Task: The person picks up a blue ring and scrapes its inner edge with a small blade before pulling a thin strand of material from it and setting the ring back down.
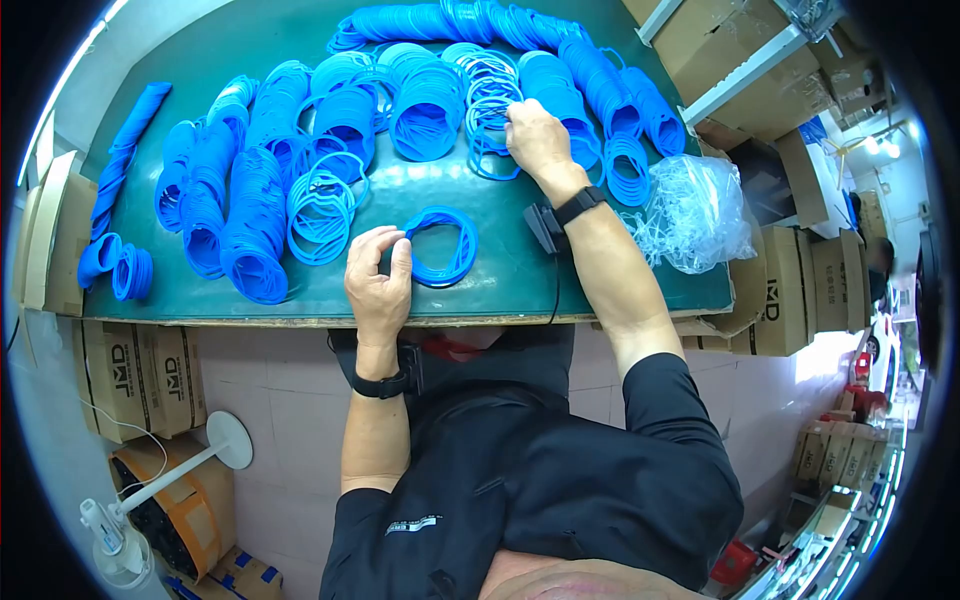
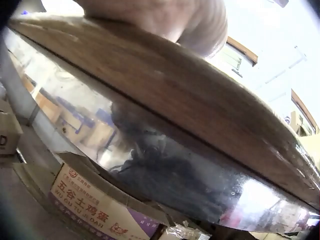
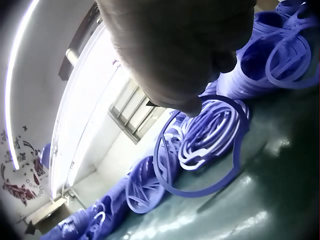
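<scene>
Near the table's front edge, my left hand [image 1: 380, 285] pinches the left side of a small bundle of thin blue rings [image 1: 468, 250], which lies close over the green top. My right hand [image 1: 540, 138] is stretched forward to the rows and pinches a single flat blue ring [image 3: 197, 193]. This ring hangs below the fingers in the right wrist view, in front of a loose pile of blue rings [image 1: 490, 75]. In the left wrist view, part of the left hand [image 2: 160, 17] shows above the table edge; its fingertips and the bundle are hidden there.
Several leaning rows of stacked blue rings [image 1: 265, 230] spread over the green table [image 1: 400, 200]. A clear plastic bag [image 1: 700, 215] sits at the right front corner. Cardboard boxes [image 1: 785, 290] stand right of the table, and more boxes [image 1: 130, 380] are below its left side.
</scene>
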Available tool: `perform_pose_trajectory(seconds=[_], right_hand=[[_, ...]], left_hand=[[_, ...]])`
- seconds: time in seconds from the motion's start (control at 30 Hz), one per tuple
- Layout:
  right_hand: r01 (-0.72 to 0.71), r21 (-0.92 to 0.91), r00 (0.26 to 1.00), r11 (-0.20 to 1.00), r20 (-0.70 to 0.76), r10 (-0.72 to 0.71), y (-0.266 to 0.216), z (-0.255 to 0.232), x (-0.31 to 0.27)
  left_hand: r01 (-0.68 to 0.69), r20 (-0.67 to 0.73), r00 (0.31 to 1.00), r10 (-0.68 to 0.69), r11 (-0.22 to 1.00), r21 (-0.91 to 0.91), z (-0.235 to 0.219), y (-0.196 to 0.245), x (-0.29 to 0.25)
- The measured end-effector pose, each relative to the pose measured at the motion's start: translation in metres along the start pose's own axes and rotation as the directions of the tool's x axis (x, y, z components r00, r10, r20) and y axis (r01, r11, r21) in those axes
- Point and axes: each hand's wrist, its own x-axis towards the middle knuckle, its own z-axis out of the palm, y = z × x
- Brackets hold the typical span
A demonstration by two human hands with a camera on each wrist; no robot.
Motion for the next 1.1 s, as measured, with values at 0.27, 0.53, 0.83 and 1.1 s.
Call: perform_pose_trajectory(seconds=[0.27,0.53,0.83,1.1], right_hand=[[0.245,0.494,0.962,0.834,-0.231,-0.146,-0.025,-0.073,-0.042],[0.47,0.643,0.87,0.605,-0.221,-0.441,-0.08,-0.108,-0.094],[-0.005,0.904,0.977,0.428,0.095,-0.189,-0.076,-0.067,-0.117],[-0.066,0.872,0.874,0.485,0.285,-0.394,-0.069,-0.073,-0.105]], left_hand=[[-0.005,0.005,1.0,0.005,1.0,-0.015,-0.002,0.004,0.001],[-0.12,0.09,0.988,0.126,0.99,-0.077,-0.004,0.035,0.01],[0.269,0.037,0.951,-0.306,0.766,-0.584,0.006,0.027,-0.013],[0.313,0.329,0.926,-0.186,0.866,-0.391,-0.01,0.026,-0.001]])
